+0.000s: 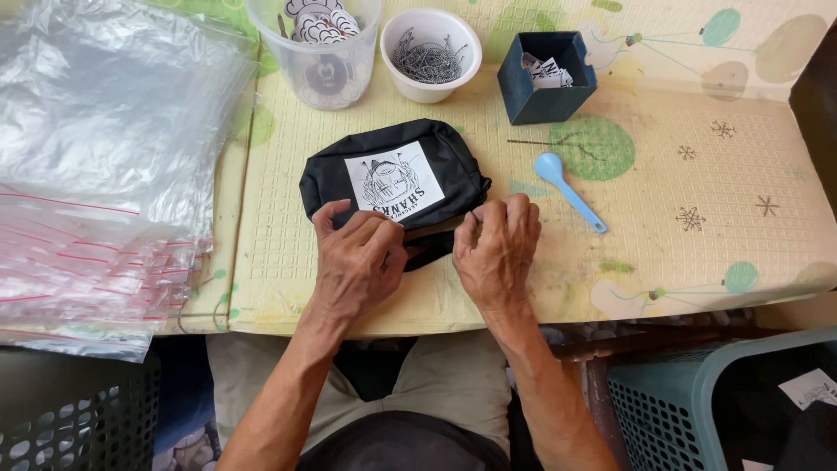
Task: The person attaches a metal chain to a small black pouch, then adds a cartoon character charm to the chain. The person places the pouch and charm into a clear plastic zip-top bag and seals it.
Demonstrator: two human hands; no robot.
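Your L hand [357, 257] & R hand [499, 249] pinched the black pouch [392, 179] at its 6 o'clock edge on the counter [697, 174].

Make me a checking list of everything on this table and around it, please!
Surface: pale yellow patterned mat, a little stained.
Job's things: black pouch with a white picture label, lying flat.
Clutter: clear cup of stickers, white cup of metal pins, dark blue box, blue spoon, stack of clear bags.
Hands: left hand and right hand both grip the pouch's near edge with their fingers.
Cables: nothing seen.
Surroundings: teal basket, dark basket.
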